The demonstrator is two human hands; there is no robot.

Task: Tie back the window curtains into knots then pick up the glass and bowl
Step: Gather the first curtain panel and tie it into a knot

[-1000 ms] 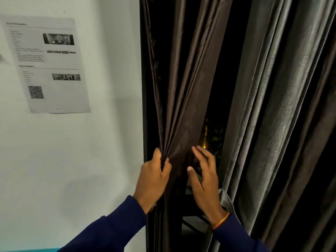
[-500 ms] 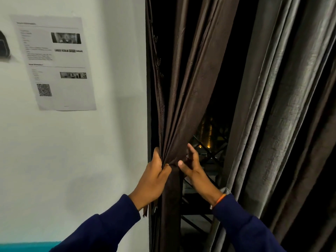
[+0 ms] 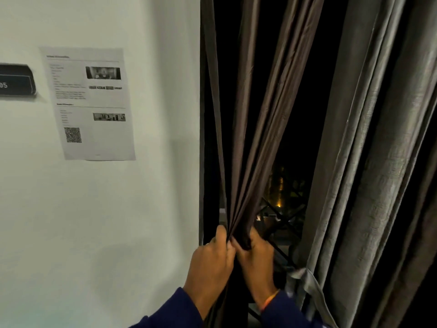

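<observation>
A dark brown curtain (image 3: 257, 129) hangs at the left side of the window, gathered into a narrow bunch at its lower part. My left hand (image 3: 209, 259) grips the bunch from the left, thumb up against the folds. Right beside it, my right hand (image 3: 256, 261) grips the same bunch from the right, fingers curled round the fabric. A second, grey curtain (image 3: 369, 162) hangs loose to the right. No glass or bowl is in view.
A white wall (image 3: 142, 209) fills the left, with a printed paper sheet (image 3: 87, 102) and a dark sign (image 3: 16, 81) on it. Between the curtains the dark window (image 3: 295, 162) shows a metal grille (image 3: 283, 221) and distant lights.
My right hand has gone from open beside the brown curtain to gripping it next to my left hand. The curtain is bunched tighter and more of the window shows.
</observation>
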